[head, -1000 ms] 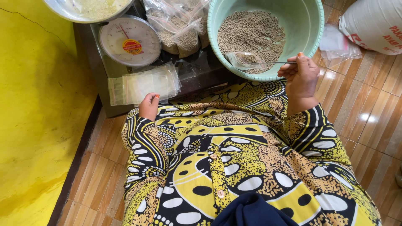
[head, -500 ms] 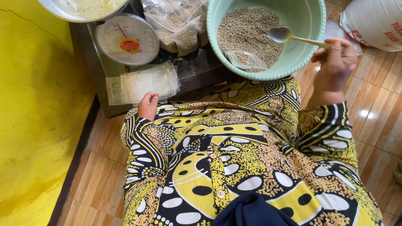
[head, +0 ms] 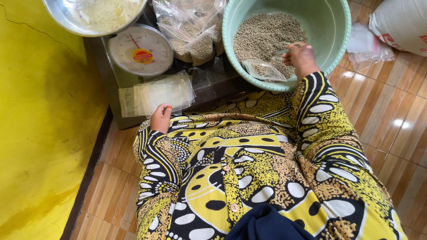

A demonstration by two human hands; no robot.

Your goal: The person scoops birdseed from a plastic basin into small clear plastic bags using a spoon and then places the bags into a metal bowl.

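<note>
Two hands work apart: the right hand (head: 300, 57) grips a metal spoon (head: 281, 51) in the grain-filled green plastic basin (head: 340, 42), risking spills, while the left hand (head: 160, 118) rests loosely curled, empty, beside clear plastic bags (head: 155, 94).

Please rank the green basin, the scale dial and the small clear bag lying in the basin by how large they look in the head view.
1. green basin
2. scale dial
3. small clear bag

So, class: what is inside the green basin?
The green basin holds a heap of small brownish grains with a clear plastic bag lying on them. The right hand holds a spoon, its bowl hidden.
</note>
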